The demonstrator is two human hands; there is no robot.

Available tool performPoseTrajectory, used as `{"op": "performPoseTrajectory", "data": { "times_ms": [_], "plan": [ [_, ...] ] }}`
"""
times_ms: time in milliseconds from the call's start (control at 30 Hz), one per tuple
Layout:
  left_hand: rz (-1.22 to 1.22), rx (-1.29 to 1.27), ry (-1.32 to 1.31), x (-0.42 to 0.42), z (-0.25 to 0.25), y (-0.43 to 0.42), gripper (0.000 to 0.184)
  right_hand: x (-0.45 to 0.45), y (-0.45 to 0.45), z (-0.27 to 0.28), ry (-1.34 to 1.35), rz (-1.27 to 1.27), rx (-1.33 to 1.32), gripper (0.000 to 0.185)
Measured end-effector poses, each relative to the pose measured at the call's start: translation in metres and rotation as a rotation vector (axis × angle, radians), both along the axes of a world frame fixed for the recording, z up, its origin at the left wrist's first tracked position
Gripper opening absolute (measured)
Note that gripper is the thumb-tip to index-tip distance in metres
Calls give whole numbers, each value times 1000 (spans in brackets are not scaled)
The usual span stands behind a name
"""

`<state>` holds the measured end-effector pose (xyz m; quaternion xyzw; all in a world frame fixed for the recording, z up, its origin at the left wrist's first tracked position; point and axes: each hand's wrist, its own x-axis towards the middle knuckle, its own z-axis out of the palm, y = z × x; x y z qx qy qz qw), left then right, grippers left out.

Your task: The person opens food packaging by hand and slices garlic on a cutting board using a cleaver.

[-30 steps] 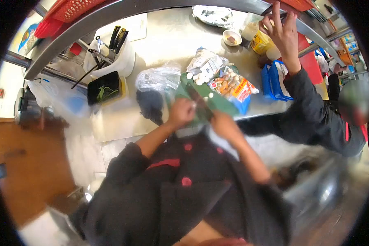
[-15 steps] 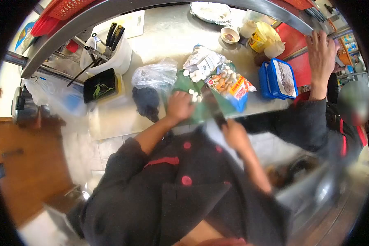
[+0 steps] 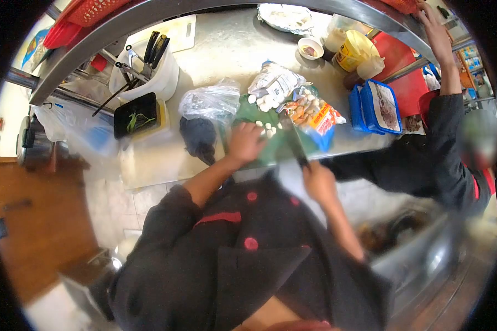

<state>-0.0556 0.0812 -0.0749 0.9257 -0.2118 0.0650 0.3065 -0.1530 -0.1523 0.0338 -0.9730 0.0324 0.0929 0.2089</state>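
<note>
My right hand [image 3: 319, 181] is closed round the handle of a kitchen knife [image 3: 296, 144], whose blade, a little blurred, lies over the green cutting board [image 3: 270, 158]. Beside the blade my left hand [image 3: 247, 143] rests on the board with its fingers curled down; whatever is under the fingertips is hidden. Small white pieces [image 3: 269, 130] lie between that hand and the knife. Just behind them, round white pieces spill from an opened plastic bag [image 3: 275, 83]. To its right sits a printed bag of brownish, rounded food [image 3: 315, 113], close to the knife tip.
A clear plastic bag [image 3: 211, 100] and a dark bundle [image 3: 197, 137] lie left of the board. Blue tubs [image 3: 374, 107] stand at right. A white container of utensils [image 3: 163, 74] is back left. A co-worker's arm [image 3: 450, 77] reaches up to the overhead rail [image 3: 364, 12].
The knife has shifted slightly right, and the white pieces beside it are more spread out. My left hand has barely moved. The co-worker's hand has risen toward a red basket at upper right.
</note>
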Motion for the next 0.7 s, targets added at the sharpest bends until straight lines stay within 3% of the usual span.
{"op": "performPoseTrajectory", "data": {
  "times_ms": [100,267,367,533,633,700],
  "plan": [
    [19,24,-88,0,4,-12,33,-3,3,7,-47,-24,45,21],
    [58,33,-111,16,-10,-14,14,-9,-1,8,-19,-71,62,21],
    [135,-10,-72,18,-13,-3,10,-15,-6,4,-23,-77,87,21],
    [59,-16,-87,15,-11,4,11,-21,-9,1,-78,-7,95,17],
    [50,-57,-110,13,-7,6,13,-23,-11,-8,-315,57,131,23],
    [55,-81,-104,11,-6,10,14,-24,-15,-11,-369,143,-94,35]
  ]
}}
